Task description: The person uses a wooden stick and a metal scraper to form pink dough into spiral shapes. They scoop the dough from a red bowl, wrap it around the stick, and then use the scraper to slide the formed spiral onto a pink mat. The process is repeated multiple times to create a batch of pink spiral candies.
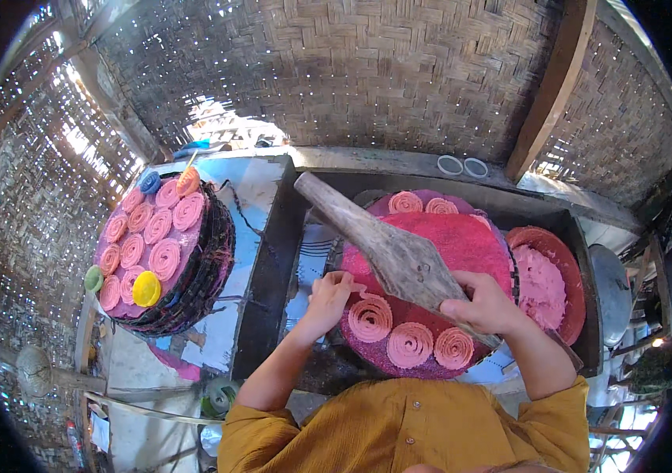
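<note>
Woven wall beyond curled right hand

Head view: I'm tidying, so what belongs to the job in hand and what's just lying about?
Apparently in use:
wooden tool in right hand;
pink strand at left hand;
pink coils;
red basin;
pink paste

Apparently lying about:
white-rimmed round pieces;
green object

A loose mustard-yellow shirt is showing a crinkled weave; small round buttons are running down its front, and its short sleeves are leaving the person's forearms and hands bare.
</note>
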The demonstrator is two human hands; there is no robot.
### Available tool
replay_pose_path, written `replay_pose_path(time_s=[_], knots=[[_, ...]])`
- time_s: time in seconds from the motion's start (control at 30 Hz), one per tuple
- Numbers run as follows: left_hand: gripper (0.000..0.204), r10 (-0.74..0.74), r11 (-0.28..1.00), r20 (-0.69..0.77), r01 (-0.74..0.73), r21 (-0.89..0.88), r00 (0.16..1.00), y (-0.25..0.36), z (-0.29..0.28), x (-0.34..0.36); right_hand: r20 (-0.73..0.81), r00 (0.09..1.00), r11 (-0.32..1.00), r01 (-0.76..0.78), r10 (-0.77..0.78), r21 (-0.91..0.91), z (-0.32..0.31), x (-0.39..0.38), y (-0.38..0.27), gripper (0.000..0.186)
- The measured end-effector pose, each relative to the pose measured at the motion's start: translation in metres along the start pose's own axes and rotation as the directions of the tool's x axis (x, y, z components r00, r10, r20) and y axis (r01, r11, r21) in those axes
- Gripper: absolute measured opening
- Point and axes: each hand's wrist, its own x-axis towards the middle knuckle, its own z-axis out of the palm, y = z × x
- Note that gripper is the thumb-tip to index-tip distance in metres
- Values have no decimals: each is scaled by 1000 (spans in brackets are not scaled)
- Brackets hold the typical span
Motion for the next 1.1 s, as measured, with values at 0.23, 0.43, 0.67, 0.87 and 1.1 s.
replay_pose_path(time_s=[0.23, 0.43, 0.67, 0.87, 1.1], knots=[[37, 135, 968, -58, -119, 220, 989, -5, 5, -27, -7, 1000, 994, 31, -30, 105, -5, -5, 4, 54], [27, 357, 800, -101, -248, 546, 929, 14, -2, -48, 6, 1000, 985, -9, 8, 174, -12, -19, -4, 54], [69, 160, 650, -160, -226, -726, 974, 49, -35, 0, 138, 990, 958, -75, 37, 278, -20, -43, -5, 57], [76, 623, -388, -178, 103, -916, 762, 124, -40, 74, 266, 944, 939, -257, 193, 229, -33, -39, 5, 51], [67, 343, -414, -88, 66, -908, 935, 98, 8, 114, 132, 895, 905, -424, 425, -41, -47, -22, 3, 61]])
